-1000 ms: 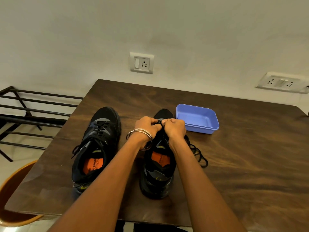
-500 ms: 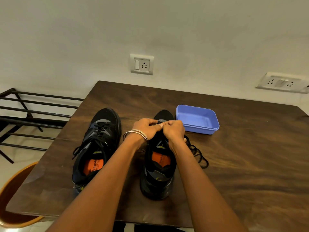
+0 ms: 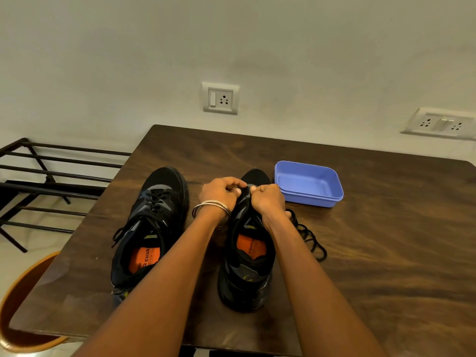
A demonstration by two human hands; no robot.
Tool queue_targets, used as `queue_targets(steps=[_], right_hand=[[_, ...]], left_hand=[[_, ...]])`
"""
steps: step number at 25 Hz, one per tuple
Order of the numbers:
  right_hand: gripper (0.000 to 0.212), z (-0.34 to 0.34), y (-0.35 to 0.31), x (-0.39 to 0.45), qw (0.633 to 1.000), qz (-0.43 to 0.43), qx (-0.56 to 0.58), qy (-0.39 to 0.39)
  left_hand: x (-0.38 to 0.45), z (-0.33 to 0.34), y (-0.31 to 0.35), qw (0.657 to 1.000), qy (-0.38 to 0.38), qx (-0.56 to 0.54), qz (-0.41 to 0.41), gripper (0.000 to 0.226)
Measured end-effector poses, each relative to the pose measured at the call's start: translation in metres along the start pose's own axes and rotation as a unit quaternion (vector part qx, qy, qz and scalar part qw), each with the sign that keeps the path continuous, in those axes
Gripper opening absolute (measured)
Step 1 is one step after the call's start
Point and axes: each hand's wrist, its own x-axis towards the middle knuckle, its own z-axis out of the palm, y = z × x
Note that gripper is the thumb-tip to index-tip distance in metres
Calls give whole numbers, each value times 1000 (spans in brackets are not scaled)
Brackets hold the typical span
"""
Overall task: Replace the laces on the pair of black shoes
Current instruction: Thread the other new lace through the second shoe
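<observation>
Both hands are pinching at the front of the right shoe (image 3: 246, 256): left hand (image 3: 221, 193) and right hand (image 3: 268, 199), fingers curled tight on its tongue/lace area, exact piece can't be told. That shoe is sitting mid-surface (image 3: 386, 253), w/ the laced left shoe (image 3: 152, 228) just beside it on its left. Loose black lace (image 3: 309, 238) is lying right of it, blue tray (image 3: 307, 184) beyond its toe to the right.
</observation>
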Motion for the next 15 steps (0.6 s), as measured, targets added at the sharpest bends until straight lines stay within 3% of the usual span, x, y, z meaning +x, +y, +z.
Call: queue_targets(steps=[4,9,15], right_hand=[[22,5,4,5,999,-10,34,4],[31,9,8,-2,998,-40,30,33],[17,-4,8,-17,972,-158,-141,104]], left_hand=[[0,3,-6,997,1,-69,-15,24],[2,3,-4,998,-1,-61,-13,21],[9,1,1,1000,-25,-10,7,21]])
